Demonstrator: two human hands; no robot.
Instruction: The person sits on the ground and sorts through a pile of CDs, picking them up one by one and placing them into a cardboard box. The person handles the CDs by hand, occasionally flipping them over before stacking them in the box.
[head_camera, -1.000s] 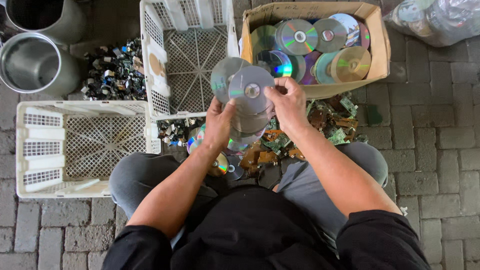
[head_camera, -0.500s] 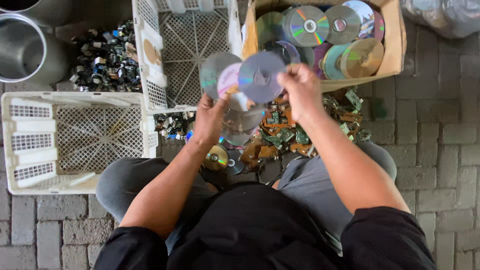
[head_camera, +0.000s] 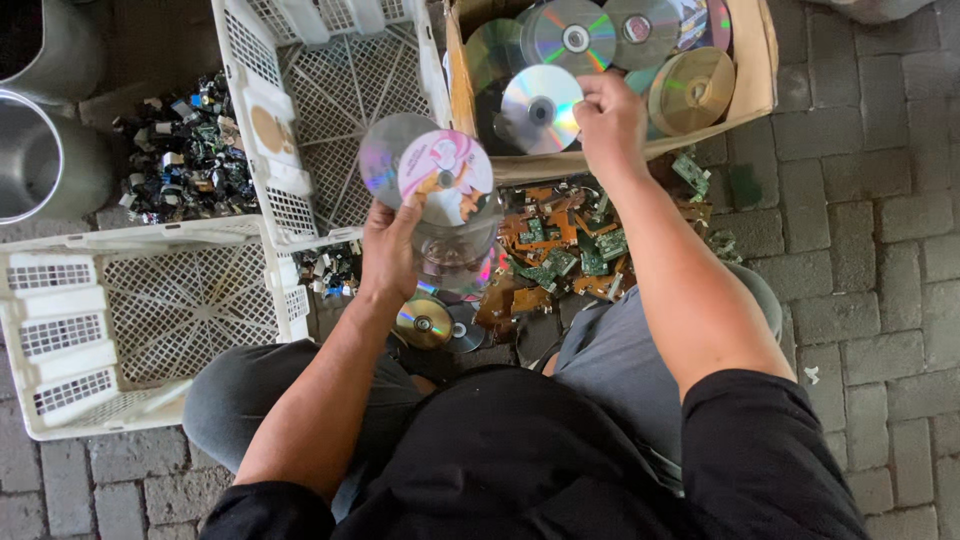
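My left hand (head_camera: 390, 250) holds a fanned stack of discs (head_camera: 440, 185) above my knees; the top disc has a pink printed face. My right hand (head_camera: 608, 118) reaches forward and grips a single silver disc (head_camera: 540, 108) by its edge, over the near rim of a cardboard box (head_camera: 765, 70). Several shiny discs lie loose inside that box. Below the stack, a gold disc (head_camera: 422, 322) and other discs rest on the ground between my legs.
Two white plastic crates stand on the paving: one (head_camera: 130, 320) at left, one (head_camera: 330, 110) ahead. A heap of green and brown circuit boards (head_camera: 570, 250) lies before my knees. Small dark parts (head_camera: 185, 150) are piled at left, beside metal bins (head_camera: 40, 150).
My right hand has pulled one disc off the stack and carried it forward to the cardboard box. The left hand kept the remaining stack, now showing a pink disc on top.
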